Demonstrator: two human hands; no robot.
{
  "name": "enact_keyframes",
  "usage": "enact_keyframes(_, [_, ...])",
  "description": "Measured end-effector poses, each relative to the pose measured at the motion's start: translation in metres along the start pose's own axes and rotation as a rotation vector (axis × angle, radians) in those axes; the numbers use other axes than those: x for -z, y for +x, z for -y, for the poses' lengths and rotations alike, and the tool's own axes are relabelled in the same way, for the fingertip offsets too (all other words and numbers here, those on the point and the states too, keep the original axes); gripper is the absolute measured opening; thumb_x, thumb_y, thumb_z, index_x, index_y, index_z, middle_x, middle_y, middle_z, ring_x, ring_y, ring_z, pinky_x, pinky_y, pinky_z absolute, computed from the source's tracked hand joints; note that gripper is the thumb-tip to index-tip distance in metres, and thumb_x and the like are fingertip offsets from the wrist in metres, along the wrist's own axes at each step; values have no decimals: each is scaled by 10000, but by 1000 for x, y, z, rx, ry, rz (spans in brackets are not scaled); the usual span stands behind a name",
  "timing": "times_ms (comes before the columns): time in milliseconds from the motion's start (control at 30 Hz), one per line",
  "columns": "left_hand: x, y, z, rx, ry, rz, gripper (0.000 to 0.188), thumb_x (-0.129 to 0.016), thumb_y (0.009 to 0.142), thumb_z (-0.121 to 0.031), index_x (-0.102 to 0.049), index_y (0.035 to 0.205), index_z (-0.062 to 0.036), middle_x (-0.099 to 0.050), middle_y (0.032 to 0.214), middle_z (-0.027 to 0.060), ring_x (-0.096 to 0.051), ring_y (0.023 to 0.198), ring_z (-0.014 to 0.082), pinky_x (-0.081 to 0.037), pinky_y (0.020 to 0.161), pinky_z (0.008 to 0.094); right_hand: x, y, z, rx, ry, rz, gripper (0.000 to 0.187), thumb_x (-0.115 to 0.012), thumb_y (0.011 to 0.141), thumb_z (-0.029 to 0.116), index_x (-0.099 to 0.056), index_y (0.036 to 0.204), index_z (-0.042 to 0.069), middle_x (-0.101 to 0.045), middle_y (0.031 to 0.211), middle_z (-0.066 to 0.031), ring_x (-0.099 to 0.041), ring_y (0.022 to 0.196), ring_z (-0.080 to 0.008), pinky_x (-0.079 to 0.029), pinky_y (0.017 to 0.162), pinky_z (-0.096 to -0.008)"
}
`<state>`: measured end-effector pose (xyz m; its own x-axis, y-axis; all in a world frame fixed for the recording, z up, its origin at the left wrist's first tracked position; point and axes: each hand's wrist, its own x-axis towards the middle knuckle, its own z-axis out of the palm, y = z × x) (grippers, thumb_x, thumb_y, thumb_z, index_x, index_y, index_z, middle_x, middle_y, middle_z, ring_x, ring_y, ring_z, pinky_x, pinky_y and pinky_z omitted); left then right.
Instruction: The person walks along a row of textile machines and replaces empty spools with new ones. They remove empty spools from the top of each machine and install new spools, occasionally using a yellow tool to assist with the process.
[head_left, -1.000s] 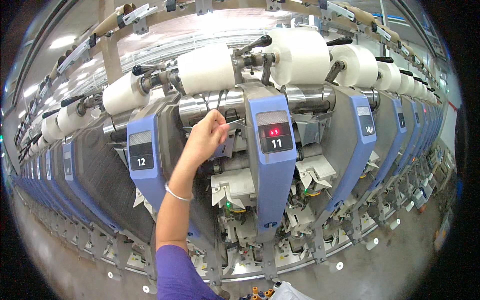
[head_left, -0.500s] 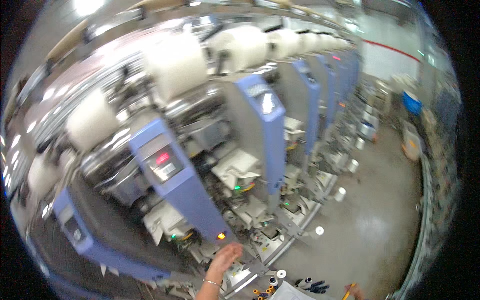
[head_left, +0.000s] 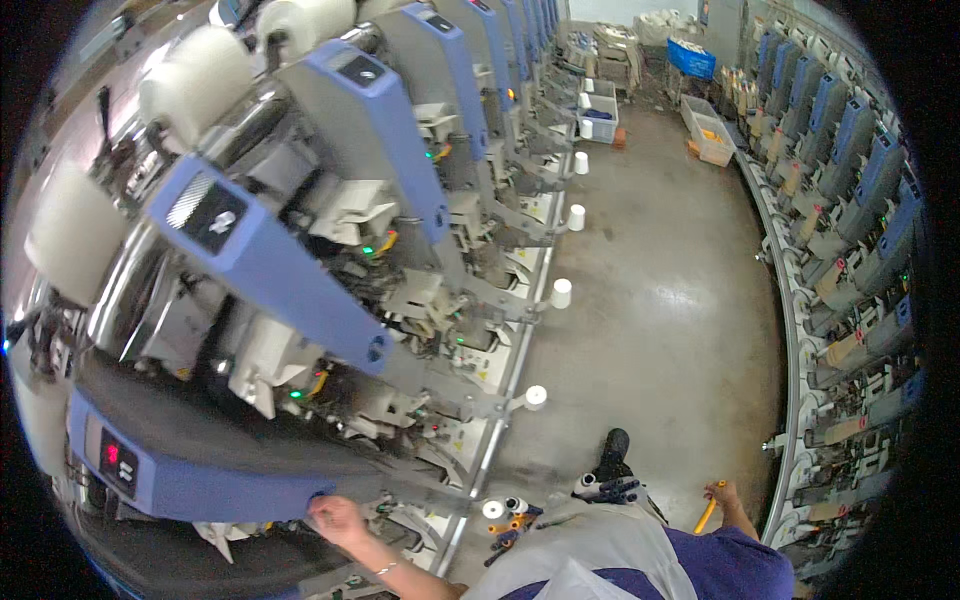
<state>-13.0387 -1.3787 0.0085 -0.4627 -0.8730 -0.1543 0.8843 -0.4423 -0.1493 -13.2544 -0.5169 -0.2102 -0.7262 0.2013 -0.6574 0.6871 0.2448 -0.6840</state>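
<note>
My left hand [head_left: 338,520] is at the lower end of a blue machine panel [head_left: 215,490], its curled fingertips at the dark round button there. Its fingers look closed, and I make out nothing in them. Low on the right, my right hand [head_left: 729,493] is closed around a slim yellow bobbin tube [head_left: 707,515] that points down and to the left. At my waist, beside the pale apron [head_left: 610,545], several yellow-orange and dark bobbins [head_left: 514,526] and a white cone [head_left: 493,510] are gathered.
A row of yarn-winding machines [head_left: 300,220] with large white yarn packages [head_left: 195,85] runs along my left. White cones [head_left: 562,293] stick out along its rail. Another machine row [head_left: 840,250] lines the right side of the grey aisle floor [head_left: 650,330]. Plastic crates [head_left: 712,140] and a blue-covered bin [head_left: 690,58] stand far ahead.
The view has swung right and down, showing more of the aisle and my apron. My left hand now meets a panel's button. The yellow tube stays in my right hand.
</note>
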Motion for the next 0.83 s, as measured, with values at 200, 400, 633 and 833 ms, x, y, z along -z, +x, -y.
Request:
enact_keyframes(200, [-15, 5, 92, -525, 162, 38, 228, -460, 975, -145, -620, 979, 18, -667, 860, 81, -583, 778, 223, -489, 757, 360, 89, 155, 71, 43, -603, -136, 197, -714, 840, 220, -677, 861, 27, -688, 770, -75, -659, 668, -201, -512, 591, -360])
enact_keyframes(400, [-17, 2, 332, -22, 641, -162, 160, -595, 930, -114, -644, 1043, -12, -667, 840, 79, -610, 760, 179, -503, 710, 298, 53, 327, 267, 277, -747, -180, 388, -722, 831, 388, -701, 905, 8, -695, 803, -92, -612, 686, -184, -493, 644, -353])
enact_keyframes(633, [-13, 79, 533, 215, 766, -29, 132, -561, 965, -142, -626, 1050, -65, -644, 935, 13, -592, 831, 150, -491, 848, 354, -68, 450, 522, 433, -529, 44, 422, -633, 876, 472, -715, 1013, 82, -705, 881, -151, -676, 804, -254, -508, 711, -384])
enact_keyframes(833, [9, 192, 688, 161, 1584, -42, 176, -604, 956, -198, -650, 1003, -35, -665, 971, 26, -621, 918, 170, -496, 859, 385, -27, 571, 533, 420, -778, 32, 399, -664, 843, 452, -687, 743, 67, -657, 703, -118, -646, 676, -252, -475, 605, -407])
